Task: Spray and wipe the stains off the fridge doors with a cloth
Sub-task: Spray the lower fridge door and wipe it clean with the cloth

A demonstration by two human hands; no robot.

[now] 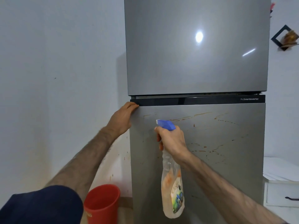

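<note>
The right hand (172, 143) holds its grip wrapped round the spray bottle (173, 188) before the stained lower fridge door (218, 159), while the left hand (121, 118) curls its grip over that door's top-left corner.

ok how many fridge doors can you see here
2. The upper door fills the top of the view, looking clean; the lower door, below the dark strip, carries brown stains, and the left hand grips its top-left corner.

Left hand (123, 118) fingers hidden behind the fridge door (210, 159) edge.
</note>
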